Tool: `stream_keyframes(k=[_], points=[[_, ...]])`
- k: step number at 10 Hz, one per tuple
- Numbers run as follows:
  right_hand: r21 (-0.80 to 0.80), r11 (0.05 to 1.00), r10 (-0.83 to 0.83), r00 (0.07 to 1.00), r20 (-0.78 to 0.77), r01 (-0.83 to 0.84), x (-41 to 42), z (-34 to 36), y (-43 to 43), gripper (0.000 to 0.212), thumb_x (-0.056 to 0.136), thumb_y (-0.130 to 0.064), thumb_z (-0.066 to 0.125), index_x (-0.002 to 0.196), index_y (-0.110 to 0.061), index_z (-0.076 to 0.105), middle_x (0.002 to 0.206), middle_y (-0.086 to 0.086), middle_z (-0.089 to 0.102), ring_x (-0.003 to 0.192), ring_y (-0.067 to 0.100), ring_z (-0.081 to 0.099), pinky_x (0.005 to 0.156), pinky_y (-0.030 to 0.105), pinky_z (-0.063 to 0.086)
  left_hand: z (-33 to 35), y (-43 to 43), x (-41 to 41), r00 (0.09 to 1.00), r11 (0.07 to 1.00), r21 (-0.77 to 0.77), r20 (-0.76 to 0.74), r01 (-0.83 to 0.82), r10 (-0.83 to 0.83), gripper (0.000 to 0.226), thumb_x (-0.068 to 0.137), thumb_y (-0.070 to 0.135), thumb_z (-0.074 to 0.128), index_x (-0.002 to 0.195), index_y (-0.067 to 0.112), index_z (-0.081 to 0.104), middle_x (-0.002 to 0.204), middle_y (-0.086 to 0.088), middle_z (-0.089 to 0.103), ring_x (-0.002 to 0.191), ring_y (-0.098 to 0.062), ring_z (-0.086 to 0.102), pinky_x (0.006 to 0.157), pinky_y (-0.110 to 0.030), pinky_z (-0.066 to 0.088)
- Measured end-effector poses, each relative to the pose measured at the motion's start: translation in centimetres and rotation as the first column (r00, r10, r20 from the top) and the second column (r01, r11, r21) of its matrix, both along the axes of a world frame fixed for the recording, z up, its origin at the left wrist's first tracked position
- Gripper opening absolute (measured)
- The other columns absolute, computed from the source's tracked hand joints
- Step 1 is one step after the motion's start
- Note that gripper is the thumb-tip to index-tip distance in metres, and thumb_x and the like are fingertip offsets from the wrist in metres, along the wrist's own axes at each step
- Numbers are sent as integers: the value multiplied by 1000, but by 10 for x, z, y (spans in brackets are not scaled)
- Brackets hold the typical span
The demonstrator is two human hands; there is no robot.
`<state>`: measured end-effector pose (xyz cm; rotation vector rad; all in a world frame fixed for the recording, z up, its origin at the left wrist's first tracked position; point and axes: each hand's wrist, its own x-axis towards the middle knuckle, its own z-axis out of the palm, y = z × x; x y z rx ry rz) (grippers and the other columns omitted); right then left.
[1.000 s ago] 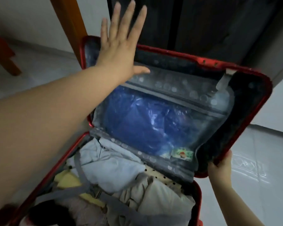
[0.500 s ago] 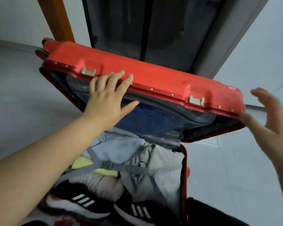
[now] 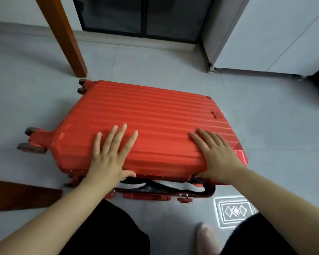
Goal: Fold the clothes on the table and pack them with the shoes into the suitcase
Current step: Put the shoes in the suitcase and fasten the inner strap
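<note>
The red ribbed suitcase [image 3: 155,122] lies flat on the grey floor with its lid down. My left hand [image 3: 110,155] rests palm-down on the lid near its front left, fingers spread. My right hand [image 3: 215,153] lies flat on the lid's front right corner. A narrow gap stays along the front edge, where the black, white and red shoes [image 3: 155,185] show between lid and base. The clothes are hidden inside. Red latches [image 3: 184,196] sit on the base's front rim.
A brown wooden table leg [image 3: 63,35] stands behind the suitcase at the left, another wooden piece [image 3: 17,194] at the near left. A dark glass door [image 3: 140,15] and a white cabinet [image 3: 265,34] are at the back. My knees and a pink slipper [image 3: 206,236] are below.
The lid swung from upright down onto the base. Both my hands moved from the lid's edges to lie flat on top of it. The clothes went out of sight.
</note>
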<state>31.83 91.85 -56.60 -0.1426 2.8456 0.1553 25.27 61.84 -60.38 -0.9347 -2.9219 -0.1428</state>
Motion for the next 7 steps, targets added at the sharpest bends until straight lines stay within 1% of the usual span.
stream_keyframes(k=[1,2,3,4,5,6,7], points=[[-38,999,-41,998,-53,39,28,-44,-10,139,29,-69,79,147,-23,21,141,15,43,125,32,45,105,46,36,-33,-1,17,995,995,-100,103,-3,14,145,33,59,84,149,27,4,151,-7,22,145,-18,-9,114,-47,-10],[-67,997,-43,997,-67,38,48,-80,-21,148,30,-52,88,149,-22,6,143,17,36,128,33,32,111,48,24,-59,-4,37,990,989,-147,140,-5,26,142,37,51,88,149,25,3,148,-10,28,137,-28,22,115,-48,-8],[-128,987,-95,995,-13,93,63,-105,-31,152,32,-55,89,149,-21,-2,145,17,28,130,36,29,111,51,18,-76,-4,48,986,993,-114,160,-35,53,143,38,44,90,149,25,1,145,-12,29,131,-31,29,113,-49,0],[-160,980,-121,992,-35,115,66,-122,-39,152,33,-57,87,149,-21,-3,145,18,27,129,38,28,109,50,14,-86,-2,52,977,992,-108,196,-58,79,145,38,40,91,148,26,-2,140,-13,33,127,-31,32,113,-46,3],[-120,982,-148,988,-32,143,67,-124,-35,149,36,-56,87,149,-19,-2,144,19,30,128,41,38,110,53,23,-90,-4,49,982,988,-121,155,-93,111,148,33,39,92,149,25,0,136,-16,42,124,-32,35,112,-47,5],[-137,981,-121,986,118,136,63,-105,-40,136,54,-54,82,148,-23,-11,155,17,8,137,42,28,110,55,20,-95,3,57,977,987,-107,167,-116,133,137,27,36,93,144,23,24,132,-17,41,120,-34,37,112,-50,9],[-373,881,-205,945,255,292,41,-48,-25,91,74,-52,67,145,-32,15,155,1,16,143,24,16,118,47,6,-66,17,47,929,981,-124,325,-146,180,106,42,46,89,133,25,39,134,-8,41,123,-30,39,107,-57,27]])
